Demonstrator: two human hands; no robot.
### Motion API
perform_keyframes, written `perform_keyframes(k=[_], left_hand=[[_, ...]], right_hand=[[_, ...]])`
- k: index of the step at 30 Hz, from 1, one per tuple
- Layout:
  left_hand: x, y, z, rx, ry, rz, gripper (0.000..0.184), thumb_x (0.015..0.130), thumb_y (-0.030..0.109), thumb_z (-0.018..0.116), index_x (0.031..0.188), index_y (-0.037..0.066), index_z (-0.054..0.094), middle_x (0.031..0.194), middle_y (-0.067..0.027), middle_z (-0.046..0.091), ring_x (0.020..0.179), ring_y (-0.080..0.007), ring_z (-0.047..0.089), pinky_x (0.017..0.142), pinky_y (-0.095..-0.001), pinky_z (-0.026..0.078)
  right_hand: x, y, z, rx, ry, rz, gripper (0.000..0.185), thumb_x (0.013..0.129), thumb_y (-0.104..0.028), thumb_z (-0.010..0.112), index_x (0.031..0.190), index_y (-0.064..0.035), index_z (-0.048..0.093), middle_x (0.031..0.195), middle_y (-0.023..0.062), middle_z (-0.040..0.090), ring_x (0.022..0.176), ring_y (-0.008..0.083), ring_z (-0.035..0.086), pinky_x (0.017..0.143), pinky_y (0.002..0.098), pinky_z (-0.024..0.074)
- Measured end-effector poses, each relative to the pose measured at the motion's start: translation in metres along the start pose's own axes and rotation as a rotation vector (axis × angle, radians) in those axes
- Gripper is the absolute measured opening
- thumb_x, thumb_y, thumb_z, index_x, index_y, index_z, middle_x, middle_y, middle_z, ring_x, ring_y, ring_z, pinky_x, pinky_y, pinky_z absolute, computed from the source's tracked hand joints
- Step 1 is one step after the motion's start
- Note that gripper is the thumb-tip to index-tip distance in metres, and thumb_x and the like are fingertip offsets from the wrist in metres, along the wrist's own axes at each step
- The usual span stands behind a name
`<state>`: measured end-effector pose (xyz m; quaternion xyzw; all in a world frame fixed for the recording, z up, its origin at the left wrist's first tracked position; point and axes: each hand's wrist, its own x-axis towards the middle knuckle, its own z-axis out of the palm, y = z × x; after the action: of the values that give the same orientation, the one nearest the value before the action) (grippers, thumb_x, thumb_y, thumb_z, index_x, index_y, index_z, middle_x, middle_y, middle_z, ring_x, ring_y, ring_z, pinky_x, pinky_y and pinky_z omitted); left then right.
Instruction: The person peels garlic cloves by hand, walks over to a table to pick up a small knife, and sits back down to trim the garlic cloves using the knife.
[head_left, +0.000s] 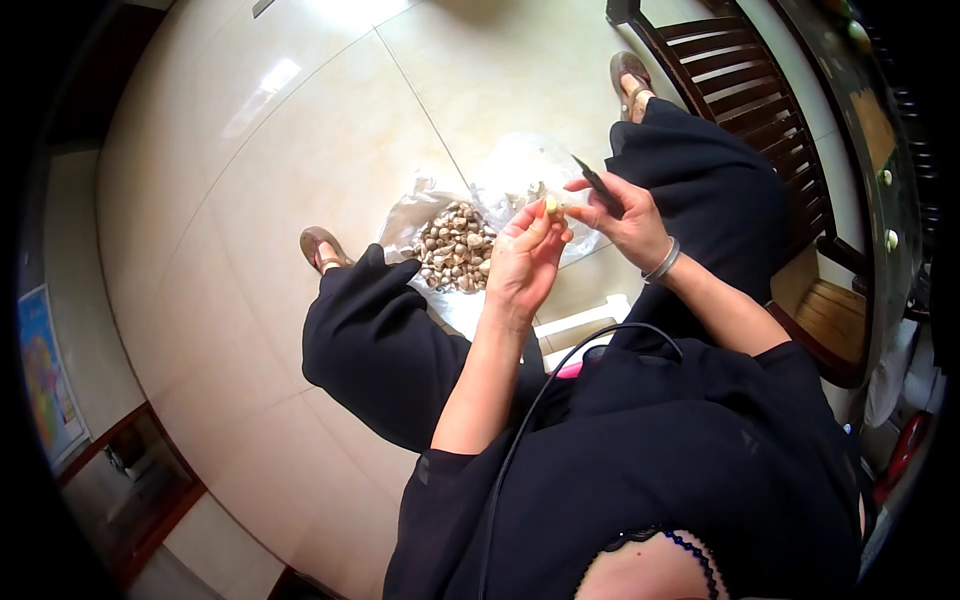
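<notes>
My left hand (pixel 530 255) is raised in front of me, its thumb and fingers pinching a small pale yellow clove-like piece (pixel 552 205). My right hand (pixel 632 222) grips a small dark knife (pixel 598 184), its blade pointing up and left. The right fingertips come close to the pale piece; whether they touch it I cannot tell. Below and left of my hands, a heap of small rounded brown-and-white pieces (pixel 455 247) lies in a white plastic bag (pixel 402 215). Behind my fingers, a clear plastic bag (pixel 510 165) holds some whitish bits (pixel 533 190).
Both bags rest on the tiled floor (pixel 280 200) between my feet. A dark slatted wooden chair (pixel 735 80) stands at the right, near a table edge (pixel 870 160). A black cable (pixel 535 400) runs over my lap. A white object (pixel 585 322) lies below my hands.
</notes>
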<state>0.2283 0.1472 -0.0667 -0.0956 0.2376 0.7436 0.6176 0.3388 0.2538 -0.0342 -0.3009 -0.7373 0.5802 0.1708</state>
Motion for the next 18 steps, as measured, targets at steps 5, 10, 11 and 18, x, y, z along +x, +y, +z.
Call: perform_keyframes(k=[5, 10, 11, 18], left_hand=[[-0.002, -0.007, 0.0, 0.028, 0.033, -0.06, 0.021, 0.076, 0.004, 0.053, 0.096, -0.001, 0.048, 0.084, -0.0073, 0.054, 0.072, -0.0132, 0.051, 0.067, -0.0258, 0.042], [-0.003, -0.009, 0.002, 0.14, 0.051, -0.06, 0.026, 0.08, 0.005, 0.047, 0.104, -0.002, 0.045, 0.09, -0.0094, 0.053, 0.075, -0.0117, 0.051, 0.066, -0.0217, 0.043], [-0.004, -0.009, 0.005, 0.193, 0.079, -0.063, 0.027, 0.08, 0.006, 0.047, 0.106, -0.002, 0.044, 0.09, -0.0093, 0.053, 0.074, -0.0111, 0.052, 0.065, -0.0206, 0.044], [-0.001, 0.008, -0.028, 0.38, 0.202, -0.031, 0.029, 0.078, 0.005, 0.05, 0.105, -0.001, 0.045, 0.083, -0.0066, 0.055, 0.072, -0.0111, 0.052, 0.061, -0.0199, 0.045]], right_hand=[[0.003, -0.009, 0.002, 0.003, 0.006, -0.17, 0.026, 0.068, -0.017, 0.063, 0.088, -0.0016, 0.056, 0.068, 0.0039, 0.049, 0.058, 0.0087, 0.045, 0.052, 0.0204, 0.0382], [0.003, 0.004, 0.0, -0.042, 0.045, -0.261, 0.017, 0.07, -0.012, 0.062, 0.082, -0.0016, 0.057, 0.065, 0.0023, 0.048, 0.052, 0.0063, 0.042, 0.047, 0.0187, 0.0344], [0.002, 0.002, -0.004, -0.098, 0.084, -0.263, 0.016, 0.071, -0.012, 0.061, 0.082, -0.0013, 0.056, 0.067, 0.0024, 0.05, 0.055, 0.0058, 0.044, 0.049, 0.0186, 0.0362], [0.002, -0.025, -0.15, -0.12, 0.57, -0.075, 0.011, 0.075, -0.005, 0.054, 0.086, -0.0027, 0.055, 0.079, 0.0005, 0.055, 0.073, 0.0045, 0.05, 0.065, 0.0181, 0.0418]])
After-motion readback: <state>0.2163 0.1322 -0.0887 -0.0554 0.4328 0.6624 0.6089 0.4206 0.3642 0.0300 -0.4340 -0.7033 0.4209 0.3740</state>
